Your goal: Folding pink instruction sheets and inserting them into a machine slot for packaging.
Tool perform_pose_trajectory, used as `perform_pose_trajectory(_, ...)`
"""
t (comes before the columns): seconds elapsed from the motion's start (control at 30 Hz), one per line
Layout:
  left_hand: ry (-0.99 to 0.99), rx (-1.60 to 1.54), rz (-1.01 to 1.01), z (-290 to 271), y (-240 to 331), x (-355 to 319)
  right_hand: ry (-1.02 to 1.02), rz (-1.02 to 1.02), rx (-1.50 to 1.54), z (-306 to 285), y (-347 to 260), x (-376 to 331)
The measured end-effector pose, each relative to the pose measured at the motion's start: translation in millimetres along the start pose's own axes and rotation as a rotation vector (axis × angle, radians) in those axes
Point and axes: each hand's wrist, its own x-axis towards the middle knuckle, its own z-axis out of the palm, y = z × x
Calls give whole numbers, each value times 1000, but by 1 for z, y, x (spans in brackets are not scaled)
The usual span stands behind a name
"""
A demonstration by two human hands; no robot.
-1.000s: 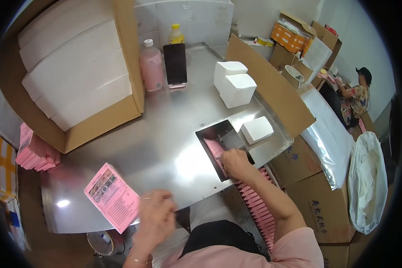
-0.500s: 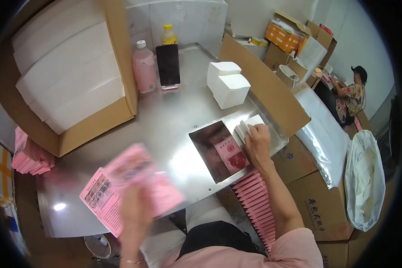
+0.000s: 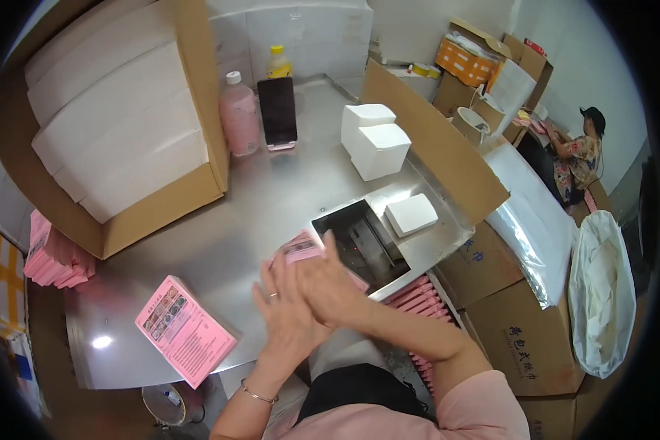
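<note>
Near the front edge of the steel worktop [image 3: 271, 213], both hands meet over a pink leaflet [image 3: 301, 248]. Half a second ago the left hand [image 3: 290, 312] was lifting a leaflet off the pink stack [image 3: 185, 330] at the front left corner, while the right hand [image 3: 328, 282] reached toward the dark recessed tray [image 3: 359, 238] set into the worktop's right edge. Now the two have come together, palms facing, fingers straight and pressed flat against each other with the leaflet caught between them, so the sheet seems to be getting folded or squared up (the motion blur makes the exact grip hard to tell). Only the leaflet's top edge shows, poking above the fingertips.

The worktop is smooth brushed metal with soft glare. The leaflets are thin glossy pink paper with small printed pictures. A flat white folded carton [image 3: 412, 214] lies beside the tray, and two white cube-shaped boxes [image 3: 374, 143] stand toward the back. A large brown cardboard box [image 3: 125, 132] full of flat white cartons leans at the back left corner. A pink plastic bottle [image 3: 240, 114], a yellow bottle [image 3: 277, 62] and a dark upright phone [image 3: 277, 114] stand along the back edge.
</note>
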Motion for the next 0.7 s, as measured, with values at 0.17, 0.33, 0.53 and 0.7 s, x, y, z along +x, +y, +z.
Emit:
perform_pose_trajectory(0.17,-74,216,-47,-16,-24,-18,337,235,91,-22,30,-31)
perform_pose_trajectory(0.33,52,265,-121,-6,-10,-8,255,567,-450,-17,129,-64)
perform_pose_trajectory(0.53,-79,226,-42,-25,-10,-4,317,575,-240,-12,148,-73)
perform_pose_trajectory(0.7,-113,183,57,-5,-12,-14,501,483,-158,-26,137,-72)
